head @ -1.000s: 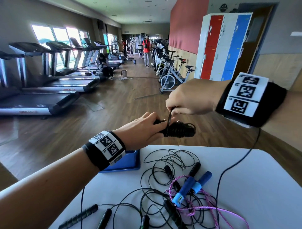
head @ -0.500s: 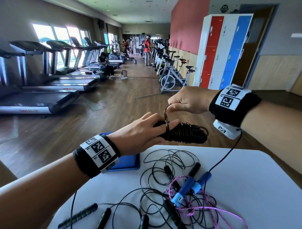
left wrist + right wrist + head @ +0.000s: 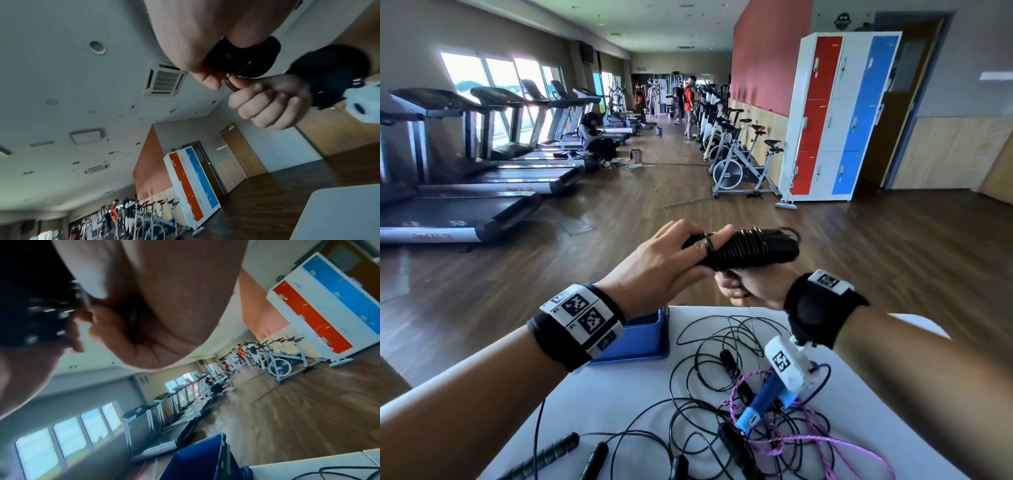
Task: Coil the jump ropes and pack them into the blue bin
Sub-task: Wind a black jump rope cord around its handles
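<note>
Right hand (image 3: 744,286) dropped under the coiled rope (image 3: 750,247), pinching its cord; left hand (image 3: 671,262) grips the bundle; slack could unravel wraps.

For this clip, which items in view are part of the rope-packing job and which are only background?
Job items:
- coiled black rope bundle, held by left hand and right hand
- loose black ropes on white table
- purple rope, blue handles
- blue bin

Background:
- treadmills
- exercise bikes
- lockers

Glossy black cord coil (image 3: 748,247); blue plastic bin (image 3: 643,339); matt white table (image 3: 914,394); wood floor (image 3: 893,246).
</note>
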Demonstrator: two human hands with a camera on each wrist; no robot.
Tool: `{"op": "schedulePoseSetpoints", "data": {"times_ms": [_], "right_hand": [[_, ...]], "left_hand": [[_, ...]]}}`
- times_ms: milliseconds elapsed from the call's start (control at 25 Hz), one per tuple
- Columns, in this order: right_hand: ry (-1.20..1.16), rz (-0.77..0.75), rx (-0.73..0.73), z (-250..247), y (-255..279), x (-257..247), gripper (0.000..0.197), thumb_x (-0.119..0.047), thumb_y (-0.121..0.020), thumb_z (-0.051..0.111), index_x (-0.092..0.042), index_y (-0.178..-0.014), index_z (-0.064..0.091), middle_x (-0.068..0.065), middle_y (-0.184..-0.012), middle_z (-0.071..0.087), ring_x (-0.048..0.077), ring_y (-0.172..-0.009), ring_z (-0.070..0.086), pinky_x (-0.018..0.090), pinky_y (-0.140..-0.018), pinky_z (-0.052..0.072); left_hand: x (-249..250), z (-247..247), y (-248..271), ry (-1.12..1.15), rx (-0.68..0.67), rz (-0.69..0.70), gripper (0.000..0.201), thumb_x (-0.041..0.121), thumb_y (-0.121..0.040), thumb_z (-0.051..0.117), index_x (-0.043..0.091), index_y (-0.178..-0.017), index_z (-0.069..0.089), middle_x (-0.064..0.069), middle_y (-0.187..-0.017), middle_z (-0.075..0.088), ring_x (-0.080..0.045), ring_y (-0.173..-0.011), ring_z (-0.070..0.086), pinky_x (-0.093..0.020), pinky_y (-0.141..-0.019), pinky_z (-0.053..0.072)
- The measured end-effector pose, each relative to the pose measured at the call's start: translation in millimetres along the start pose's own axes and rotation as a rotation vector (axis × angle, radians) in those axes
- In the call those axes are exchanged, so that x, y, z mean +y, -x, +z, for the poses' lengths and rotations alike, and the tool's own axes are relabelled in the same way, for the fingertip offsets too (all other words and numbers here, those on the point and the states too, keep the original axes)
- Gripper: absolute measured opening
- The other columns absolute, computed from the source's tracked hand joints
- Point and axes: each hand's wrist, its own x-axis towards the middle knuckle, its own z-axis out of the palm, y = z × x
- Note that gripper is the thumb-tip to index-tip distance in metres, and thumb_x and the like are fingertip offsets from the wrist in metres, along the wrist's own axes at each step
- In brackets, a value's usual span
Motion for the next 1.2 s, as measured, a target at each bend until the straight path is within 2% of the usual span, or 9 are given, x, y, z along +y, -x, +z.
{"op": "schedulePoseSetpoints", "data": {"times_ms": [80, 200, 360, 440, 640, 800, 920, 1000, 1200], "right_hand": [[0.083, -0.072, 0.11, 28, 2, 8, 0.03, -0.018, -0.108, 0.036, -0.009, -0.084, 0.053, 0.0, -0.062, 0.043, 0.013, -0.047, 0.04, 0.025, -0.042, 0.042], [0.249, -0.106, 0.26, 54, 11, 10, 0.025, -0.018, -0.107, 0.037, -0.004, -0.102, 0.057, 0.009, -0.066, 0.055, 0.023, -0.046, 0.053, 0.031, -0.045, 0.051], [0.826, -0.303, 0.402, 53, 34, 1, 0.033, -0.032, -0.105, 0.038, -0.016, -0.084, 0.059, 0.003, -0.062, 0.065, 0.019, -0.049, 0.06, 0.034, -0.057, 0.051], [0.838, -0.414, 0.478, 48, 43, -9, 0.026, -0.03, -0.1, 0.045, -0.021, -0.081, 0.06, -0.001, -0.059, 0.063, 0.013, -0.05, 0.059, 0.037, -0.056, 0.05], [0.683, -0.149, 0.499, 36, 22, -1, 0.019, -0.037, -0.087, 0.062, -0.021, -0.077, 0.066, -0.001, -0.066, 0.069, 0.016, -0.061, 0.068, 0.043, -0.068, 0.059], [0.791, -0.015, 0.439, 39, 0, 22, 0.048, -0.053, -0.086, 0.067, -0.021, -0.122, 0.065, -0.004, -0.103, 0.068, 0.013, -0.089, 0.066, 0.034, -0.085, 0.055], [0.95, -0.156, 0.503, 47, -4, 36, 0.015, -0.038, -0.089, 0.069, -0.025, -0.097, 0.067, -0.009, -0.09, 0.059, 0.013, -0.08, 0.06, 0.027, -0.069, 0.046], [0.954, -0.271, 0.487, 49, 2, 36, 0.012, -0.029, -0.094, 0.064, -0.02, -0.085, 0.062, -0.008, -0.08, 0.055, 0.013, -0.069, 0.054, 0.029, -0.063, 0.045], [1.11, -0.531, 0.423, 54, 30, -12, 0.03, -0.032, -0.099, 0.041, -0.017, -0.101, 0.067, -0.001, -0.091, 0.062, 0.024, -0.074, 0.061, 0.038, -0.063, 0.049]], "left_hand": [[-11, 7, 4, -0.008, 0.021, -0.079, 0.055, 0.042, -0.105, 0.044, 0.022, -0.156, 0.036, -0.01, -0.118, 0.051, -0.023, -0.102, 0.053, -0.04, -0.089, 0.052], [-24, 19, 11, -0.046, -0.032, -0.131, 0.055, 0.048, -0.105, 0.04, 0.03, -0.157, 0.033, -0.004, -0.117, 0.048, -0.018, -0.101, 0.048, -0.032, -0.09, 0.048], [-49, 18, 26, -0.115, -0.059, -0.282, 0.055, 0.053, -0.102, 0.037, 0.036, -0.155, 0.036, -0.005, -0.112, 0.046, -0.019, -0.097, 0.044, -0.035, -0.088, 0.048], [-63, 15, 42, -0.092, -0.058, -0.352, 0.055, 0.051, -0.1, 0.039, 0.037, -0.153, 0.038, -0.003, -0.109, 0.045, -0.016, -0.094, 0.041, -0.036, -0.087, 0.048], [-54, 13, 37, 0.016, -0.045, -0.337, 0.054, 0.044, -0.101, 0.045, 0.033, -0.154, 0.04, -0.003, -0.113, 0.048, -0.015, -0.095, 0.046, -0.025, -0.088, 0.041], [-44, 14, 24, 0.093, -0.049, -0.304, 0.053, 0.045, -0.103, 0.045, 0.035, -0.155, 0.038, 0.001, -0.112, 0.047, -0.01, -0.088, 0.046, -0.011, -0.083, 0.037], [-44, 12, 21, 0.155, -0.045, -0.337, 0.052, 0.04, -0.104, 0.048, 0.035, -0.155, 0.038, 0.002, -0.11, 0.047, -0.013, -0.088, 0.049, -0.012, -0.084, 0.041], [-48, 10, 22, 0.129, -0.066, -0.344, 0.052, 0.037, -0.104, 0.049, 0.035, -0.155, 0.037, 0.001, -0.11, 0.048, -0.015, -0.088, 0.05, -0.021, -0.086, 0.044], [-43, 21, 33, 0.1, -0.148, -0.295, 0.053, 0.042, -0.104, 0.045, 0.033, -0.156, 0.036, -0.003, -0.11, 0.049, -0.018, -0.096, 0.049, -0.03, -0.092, 0.046]]}}
